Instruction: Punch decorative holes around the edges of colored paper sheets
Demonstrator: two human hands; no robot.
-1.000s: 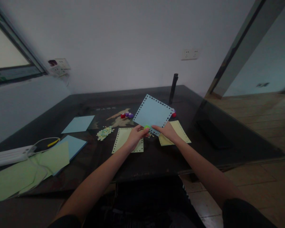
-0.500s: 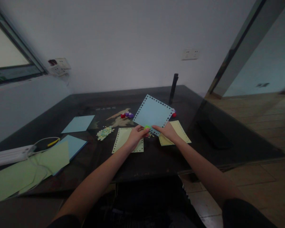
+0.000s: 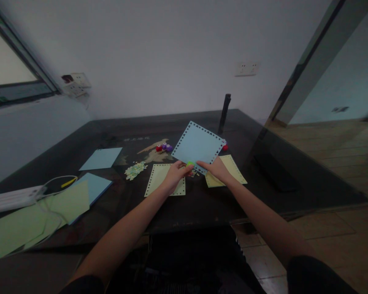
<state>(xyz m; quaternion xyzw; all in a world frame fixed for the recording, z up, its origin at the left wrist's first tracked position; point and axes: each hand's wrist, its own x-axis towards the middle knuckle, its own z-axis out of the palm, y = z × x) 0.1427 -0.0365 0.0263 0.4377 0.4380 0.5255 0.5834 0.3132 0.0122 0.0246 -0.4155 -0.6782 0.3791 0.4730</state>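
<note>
Both hands meet at the near corner of a pale blue sheet, which is lifted off the bench and tilted up toward the far wall. Left hand is closed around a small green punch set at that near corner, thumb on top. Right hand pinches the sheet's near right edge just beside the punch, fingers curled under it. Small holes run in a row along all four edges of the blue sheet.

Under the left hand lies a yellow sheet with holes along its edges; under the right hand lies a second yellow sheet. A heap of paper scraps sits left of the first yellow sheet. Beyond it, red and purple punches stand together, and another red one peeks out behind the blue sheet's right corner.

Farther left on the dark glossy bench lie a plain blue sheet, a blue pad and green sheets, with a white power strip at the edge. A dark post stands at the far side. White wall sockets are on the pale wall; wooden floor shows to the right. Pale lettering on the bench near the far side is too small to read.
</note>
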